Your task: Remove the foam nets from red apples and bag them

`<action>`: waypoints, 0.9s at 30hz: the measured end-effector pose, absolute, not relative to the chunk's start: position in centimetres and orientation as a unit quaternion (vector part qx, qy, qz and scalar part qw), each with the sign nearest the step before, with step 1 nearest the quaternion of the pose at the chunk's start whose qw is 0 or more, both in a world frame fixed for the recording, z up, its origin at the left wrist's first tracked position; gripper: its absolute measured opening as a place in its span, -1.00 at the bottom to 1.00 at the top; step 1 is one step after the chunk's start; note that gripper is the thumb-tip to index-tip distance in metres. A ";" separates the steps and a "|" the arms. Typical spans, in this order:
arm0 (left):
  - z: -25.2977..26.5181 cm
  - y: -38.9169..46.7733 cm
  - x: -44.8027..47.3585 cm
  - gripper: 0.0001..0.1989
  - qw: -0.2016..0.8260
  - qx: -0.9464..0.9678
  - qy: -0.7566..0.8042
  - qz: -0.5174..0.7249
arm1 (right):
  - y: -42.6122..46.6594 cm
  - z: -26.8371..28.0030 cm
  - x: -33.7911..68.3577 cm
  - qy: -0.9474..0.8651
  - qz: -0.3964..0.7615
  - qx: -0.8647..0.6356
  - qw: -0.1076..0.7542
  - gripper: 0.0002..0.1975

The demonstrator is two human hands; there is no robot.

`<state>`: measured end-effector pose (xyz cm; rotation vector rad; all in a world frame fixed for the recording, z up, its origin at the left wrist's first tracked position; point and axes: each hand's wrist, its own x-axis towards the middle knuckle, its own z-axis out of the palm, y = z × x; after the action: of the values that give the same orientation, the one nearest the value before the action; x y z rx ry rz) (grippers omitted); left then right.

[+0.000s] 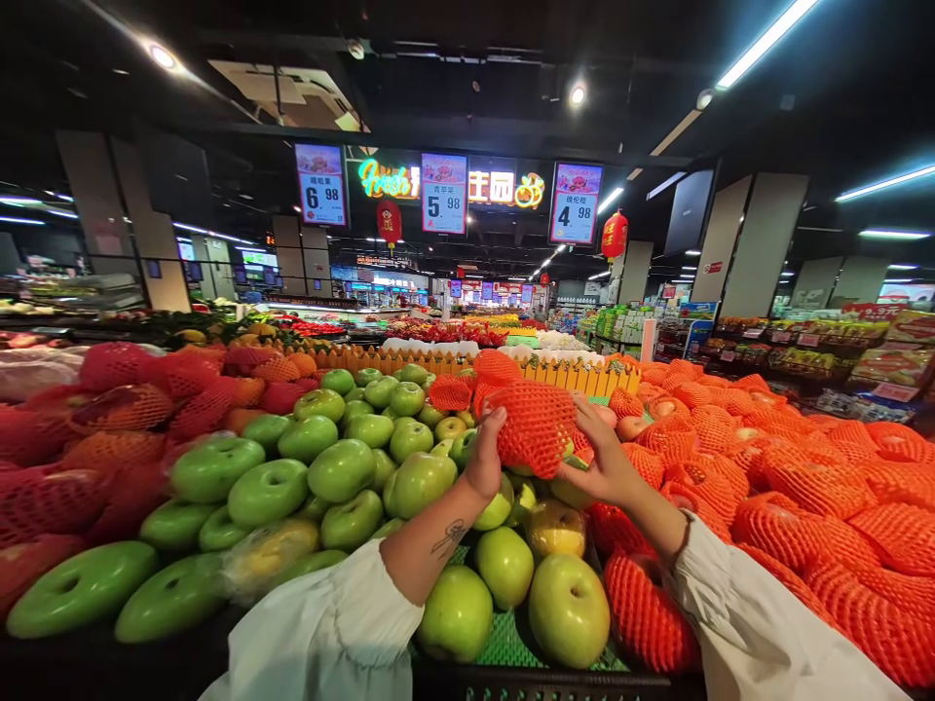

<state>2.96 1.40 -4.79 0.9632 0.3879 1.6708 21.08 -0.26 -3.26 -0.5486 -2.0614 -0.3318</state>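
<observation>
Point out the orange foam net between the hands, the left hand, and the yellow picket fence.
Orange foam net [537,424]: head view, middle of its mesh.
Left hand [485,458]: head view, middle of the hand.
Yellow picket fence [559,374]: head view, pickets right of centre.

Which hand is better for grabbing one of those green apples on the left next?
Probably the left hand: it's close beside those green apples. The right hand is farther away, on the other side of the red-orange net.
</observation>
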 end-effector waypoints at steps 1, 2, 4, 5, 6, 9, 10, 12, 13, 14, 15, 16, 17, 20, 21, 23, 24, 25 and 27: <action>-4.7 1.4 2.9 -0.51 0.551 0.409 0.166 0.708 | -0.3 -3.3 21.2 -0.835 -0.143 -0.219 0.484 -0.43; -4.6 1.2 2.9 -0.53 0.547 0.413 0.163 0.709 | -0.3 -3.3 21.3 -0.829 -0.143 -0.217 0.494 -0.47; -4.4 0.9 2.9 -0.59 0.540 0.431 0.151 0.707 | -0.3 -3.2 21.4 -0.823 -0.135 -0.227 0.503 -0.47; -4.3 0.7 2.9 -0.61 0.536 0.442 0.144 0.705 | -0.2 -3.1 21.4 -0.822 -0.129 -0.236 0.502 -0.46; -4.3 0.6 2.8 -0.62 0.533 0.450 0.139 0.703 | -0.2 -3.0 21.4 -0.824 -0.122 -0.243 0.498 -0.45; -4.5 0.7 2.8 -0.62 0.526 0.461 0.137 0.702 | 0.0 -2.8 21.1 -0.834 -0.076 -0.242 0.491 -0.35; -4.7 0.8 2.8 -0.61 0.522 0.465 0.138 0.701 | 0.1 -2.9 21.1 -0.836 -0.054 -0.239 0.491 -0.31; -5.0 0.9 2.8 -0.61 0.510 0.483 0.134 0.699 | 0.3 -3.0 20.9 -0.838 -0.011 -0.237 0.490 -0.25; -5.1 0.8 2.7 -0.61 0.504 0.493 0.130 0.697 | 0.4 -3.2 20.9 -0.839 0.008 -0.241 0.488 -0.22; -5.3 0.7 2.7 -0.59 0.500 0.504 0.125 0.693 | 0.6 -3.3 20.9 -0.841 0.024 -0.244 0.483 -0.19; -5.4 0.6 2.7 -0.57 0.499 0.515 0.121 0.687 | 0.7 -3.5 20.9 -0.844 0.033 -0.247 0.475 -0.16; -5.4 0.4 2.7 -0.54 0.498 0.527 0.120 0.678 | 0.7 -3.6 20.9 -0.848 0.034 -0.247 0.467 -0.14; -5.5 0.2 2.7 -0.51 0.496 0.539 0.123 0.669 | 0.8 -3.7 20.9 -0.853 0.026 -0.245 0.460 -0.12; -5.4 0.0 2.5 -0.43 0.494 0.565 0.138 0.646 | 0.7 -3.8 20.9 -0.856 -0.015 -0.237 0.460 -0.10; -5.3 0.0 2.4 -0.41 0.496 0.571 0.142 0.639 | 0.6 -3.8 20.9 -0.849 -0.022 -0.240 0.471 -0.11; -5.1 0.1 2.2 -0.42 0.486 0.598 0.154 0.619 | 0.5 -3.9 20.8 -0.824 -0.014 -0.259 0.504 -0.12; -5.0 0.0 2.1 -0.45 0.463 0.617 0.167 0.614 | 0.5 -4.0 20.7 -0.808 0.002 -0.274 0.522 -0.13; -4.9 0.0 2.0 -0.49 0.428 0.638 0.185 0.613 | 0.5 -4.1 20.7 -0.790 0.027 -0.290 0.540 -0.14; -4.6 -0.3 1.8 -0.55 0.333 0.678 0.224 0.616 | 0.8 -4.2 20.6 -0.744 0.099 -0.322 0.577 -0.13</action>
<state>1.79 -0.26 -4.61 1.7710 0.5844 1.6081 20.61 0.80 -4.19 -0.7539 -1.7425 0.2312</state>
